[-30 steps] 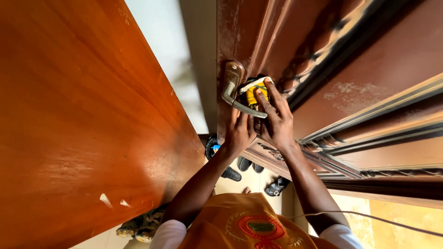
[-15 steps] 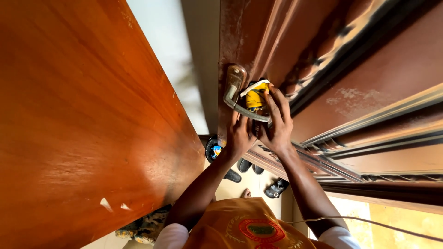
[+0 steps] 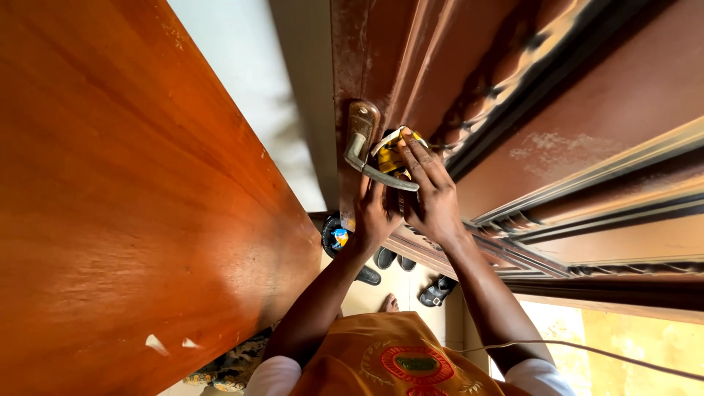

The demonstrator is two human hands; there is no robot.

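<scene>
glossy orange-brown wooden door leaf [image 3: 125,198] left of the fingers | pale grey wall strip [image 3: 242,88] up-left of them | dark sandals [image 3: 438,291] on pale floor tiles [image 3: 367,293] below the fingers

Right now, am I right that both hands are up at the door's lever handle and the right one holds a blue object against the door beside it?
Not quite: in the head view the object is yellow, not blue. The rest holds: both the left hand and right hand are at the lever handle, with the right one holding the object against the door.
</scene>
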